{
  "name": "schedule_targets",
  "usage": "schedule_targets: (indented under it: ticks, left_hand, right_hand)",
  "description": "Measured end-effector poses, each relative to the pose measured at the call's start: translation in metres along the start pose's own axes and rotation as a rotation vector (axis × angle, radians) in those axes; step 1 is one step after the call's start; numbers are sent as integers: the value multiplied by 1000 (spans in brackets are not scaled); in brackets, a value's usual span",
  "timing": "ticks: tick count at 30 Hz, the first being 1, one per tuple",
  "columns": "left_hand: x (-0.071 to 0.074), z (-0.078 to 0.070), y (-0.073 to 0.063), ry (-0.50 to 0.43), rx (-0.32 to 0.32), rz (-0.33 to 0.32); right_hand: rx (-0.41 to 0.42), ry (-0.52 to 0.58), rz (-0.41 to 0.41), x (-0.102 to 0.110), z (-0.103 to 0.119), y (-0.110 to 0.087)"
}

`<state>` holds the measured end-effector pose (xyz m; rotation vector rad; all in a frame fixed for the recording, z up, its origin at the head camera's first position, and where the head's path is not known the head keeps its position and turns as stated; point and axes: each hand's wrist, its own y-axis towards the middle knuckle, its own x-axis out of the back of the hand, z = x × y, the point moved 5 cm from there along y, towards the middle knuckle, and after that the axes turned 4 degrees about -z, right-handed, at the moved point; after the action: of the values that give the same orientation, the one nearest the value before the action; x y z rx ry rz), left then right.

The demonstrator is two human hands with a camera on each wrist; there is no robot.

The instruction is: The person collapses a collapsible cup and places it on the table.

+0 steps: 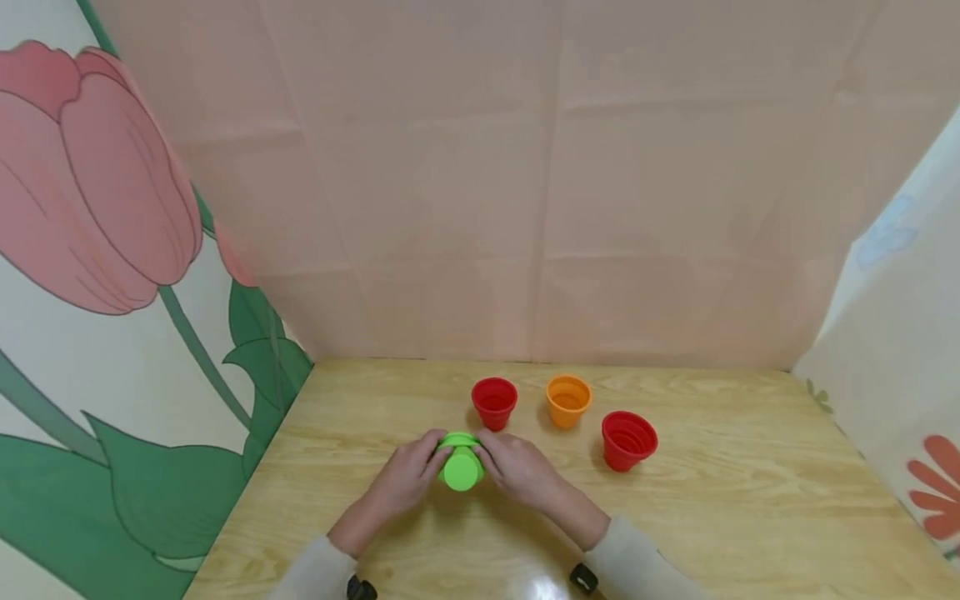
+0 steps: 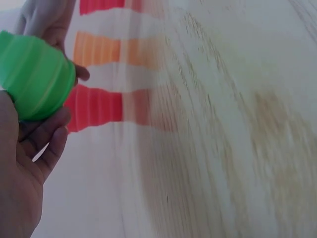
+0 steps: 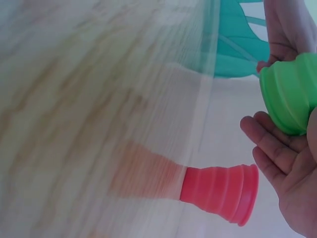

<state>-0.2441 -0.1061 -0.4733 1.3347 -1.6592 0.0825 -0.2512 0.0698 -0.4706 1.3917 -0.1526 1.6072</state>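
Note:
A light green ridged collapsible cup [image 1: 461, 471] is held above the table between both hands, its round base facing the head camera and its rim turned away. My left hand [image 1: 408, 471] grips its left side, thumb near the base. From the other side my right hand [image 1: 517, 467] holds it, thumb likewise against the wall. In the left wrist view the green cup [image 2: 37, 77] sits between the left fingers [image 2: 47, 141] and the right hand above. The right wrist view has the cup [image 3: 292, 91] at its right edge, above the right fingers [image 3: 272, 144].
Beyond the hands stand a red cup [image 1: 494, 403] and an orange cup [image 1: 567, 402], both upright with their mouths up. Another red cup [image 1: 628, 441] is to the right. All rest on the wood-grain table [image 1: 750, 500], with a pink sheet [image 1: 450, 208] behind.

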Motion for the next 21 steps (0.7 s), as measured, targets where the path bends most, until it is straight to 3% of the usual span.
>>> schedule_targets:
  ticks: [4,8,14,18,21]
  left_hand:
    - [-1,0,1,-31,42,-6]
    - [1,1,1,-160,104,25]
    - [-1,-1,2,-277,62,98]
    - [-3,-2,3,-270,66,77]
    - [-2,-5,5,-242,60,12]
  right_hand:
    - [-15,-28,-40,1,1,0]
    - [-29,-29,-56,5,1,1]
    - [-34,-28,-128,11,-1,0]
    - [-74,102,-94,9,-4,-1]
    - [-142,257,-41,8,-7,0]
